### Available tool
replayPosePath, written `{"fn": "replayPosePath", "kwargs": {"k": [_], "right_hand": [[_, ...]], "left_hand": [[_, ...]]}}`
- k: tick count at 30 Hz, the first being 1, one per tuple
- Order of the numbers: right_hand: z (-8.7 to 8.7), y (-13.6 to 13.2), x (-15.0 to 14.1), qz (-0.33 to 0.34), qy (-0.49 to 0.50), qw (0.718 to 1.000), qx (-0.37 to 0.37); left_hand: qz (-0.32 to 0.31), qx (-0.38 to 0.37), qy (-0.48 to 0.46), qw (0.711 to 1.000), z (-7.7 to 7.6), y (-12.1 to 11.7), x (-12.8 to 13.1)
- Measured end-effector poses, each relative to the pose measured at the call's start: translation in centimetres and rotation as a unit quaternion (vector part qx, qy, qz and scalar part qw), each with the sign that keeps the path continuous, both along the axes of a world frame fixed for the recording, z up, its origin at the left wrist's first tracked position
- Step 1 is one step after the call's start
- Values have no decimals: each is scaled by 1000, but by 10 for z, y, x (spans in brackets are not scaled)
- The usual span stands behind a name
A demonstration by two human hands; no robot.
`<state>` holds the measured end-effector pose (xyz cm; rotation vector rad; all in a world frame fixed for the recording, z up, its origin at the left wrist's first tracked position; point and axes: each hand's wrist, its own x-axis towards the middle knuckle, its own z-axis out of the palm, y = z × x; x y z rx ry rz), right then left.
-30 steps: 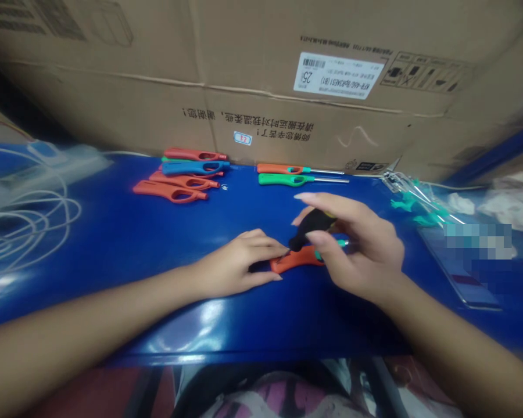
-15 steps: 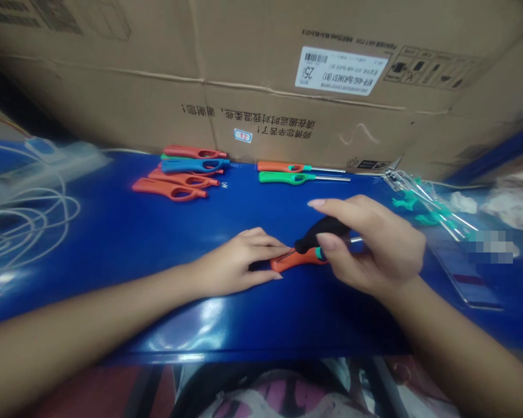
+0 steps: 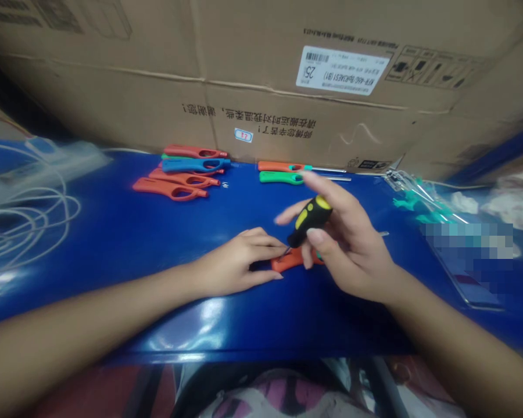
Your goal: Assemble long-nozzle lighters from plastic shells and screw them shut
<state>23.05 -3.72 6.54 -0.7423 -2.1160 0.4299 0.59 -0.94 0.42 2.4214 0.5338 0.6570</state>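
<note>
A black and yellow screwdriver stands tilted, its tip down at the handle of an orange long-nosed lighter that lies on the blue table. My right hand is around the screwdriver's grip, the thumb against its near side and some fingers lifted and loosely curled. My left hand rests on the table with its thumb and fingers closed on the handle end of the lighter. The right hand covers much of the lighter's metal tube, and only its end shows beyond the knuckles.
Several lighter bodies lie at the back left. Two lighters with tubes lie against the cardboard box. Metal tubes with green parts and a phone are on the right. Coiled white cable lies left.
My right hand has turned around the screwdriver, its fingers opening somewhat, and the yellow-marked grip shows more. My left hand and the lighter stay in place.
</note>
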Motion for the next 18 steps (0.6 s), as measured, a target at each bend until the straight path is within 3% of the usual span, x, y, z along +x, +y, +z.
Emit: {"fn": "replayPosePath", "kwargs": {"k": [5, 10, 12, 15, 16, 18], "right_hand": [[-2, 0, 1, -96, -10, 985, 141], [-1, 1, 0, 22, 21, 998, -46], [-1, 2, 1, 13, 23, 1000, -16], [-1, 0, 2, -76, 0, 990, 116], [-1, -1, 2, -84, -5, 988, 127], [-1, -2, 2, -51, 7, 997, 61]], "left_hand": [[2, 11, -11, 1000, 0, 0, 0], [3, 3, 0, 1000, 1, -1, 1], [5, 4, -3, 1000, 1, -1, 1], [1, 6, -12, 1000, 1, -1, 1], [1, 5, -11, 1000, 1, -1, 1], [2, 2, -6, 1000, 2, 0, 1]]}}
